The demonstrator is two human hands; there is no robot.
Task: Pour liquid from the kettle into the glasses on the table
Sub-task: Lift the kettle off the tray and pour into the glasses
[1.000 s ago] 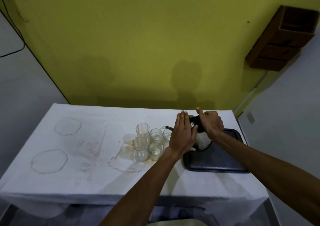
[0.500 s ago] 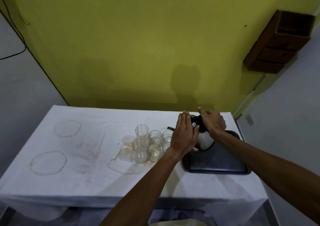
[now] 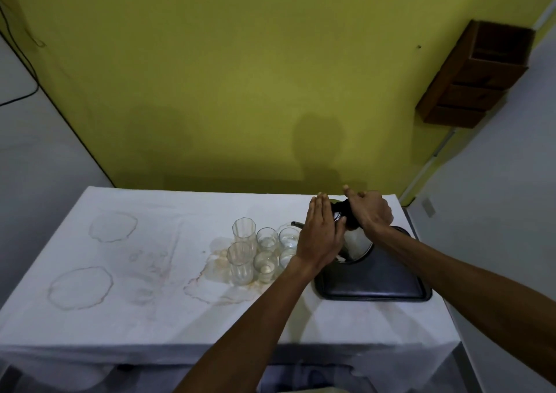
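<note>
A steel kettle (image 3: 358,243) with a black handle is tipped to the left over the dark tray (image 3: 376,287). Its thin spout reaches toward a cluster of several clear glasses (image 3: 264,252) on the white tablecloth. My right hand (image 3: 371,212) grips the black handle from above. My left hand (image 3: 322,233) lies flat, fingers together, against the kettle's lid and left side, hiding much of the body. Two tall glasses (image 3: 240,262) stand at the left of the cluster; the short ones hold a little clear liquid.
The tablecloth (image 3: 135,272) carries brown ring stains at the left and a wet stain around the glasses. A yellow wall stands behind the table. A wooden shelf (image 3: 475,74) hangs at the upper right. The table's front edge is close to me.
Both hands and the kettle stay almost where they were; the view has tilted up slightly, so everything sits a bit lower in frame.
</note>
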